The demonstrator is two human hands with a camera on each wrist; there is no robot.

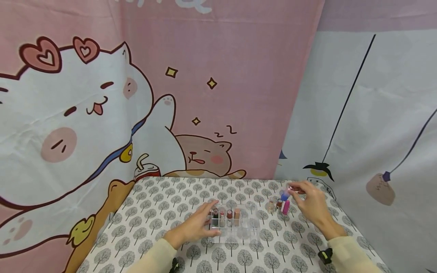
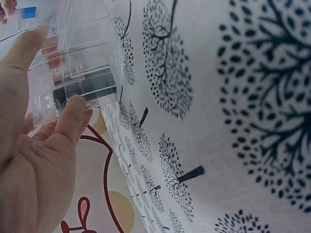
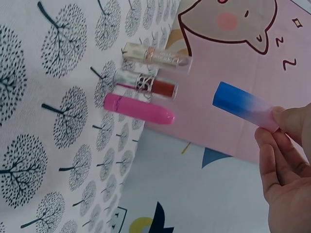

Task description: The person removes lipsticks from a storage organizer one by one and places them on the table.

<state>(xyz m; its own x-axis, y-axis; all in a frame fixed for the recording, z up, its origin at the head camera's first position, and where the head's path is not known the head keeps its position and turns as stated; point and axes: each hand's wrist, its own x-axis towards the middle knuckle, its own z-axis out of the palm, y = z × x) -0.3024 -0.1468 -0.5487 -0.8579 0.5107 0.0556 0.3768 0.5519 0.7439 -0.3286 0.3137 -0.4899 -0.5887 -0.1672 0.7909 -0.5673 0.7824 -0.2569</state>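
Note:
My left hand (image 1: 192, 226) grips the left end of a clear lipstick organizer (image 1: 250, 234), thumb at the near side and fingers at the far side. Several lip tubes stand in its far row, among them a dark one (image 2: 90, 85) at the left end. Off to the right, my right hand (image 1: 312, 201) pinches a blue-to-pink lipstick tube (image 3: 243, 105) by its pink end, raised above the table. Just below it stand a bright pink lipstick (image 3: 138, 109), a lip gloss with brown-red colour (image 3: 164, 88) and a clear, pale tube (image 3: 158, 57).
A white cloth with grey trees covers the table (image 1: 150, 216). Behind it hangs a pink cartoon curtain (image 1: 259, 94), and a pale one (image 1: 358, 113) hangs at the right. The three standing tubes are close together, right of the organizer.

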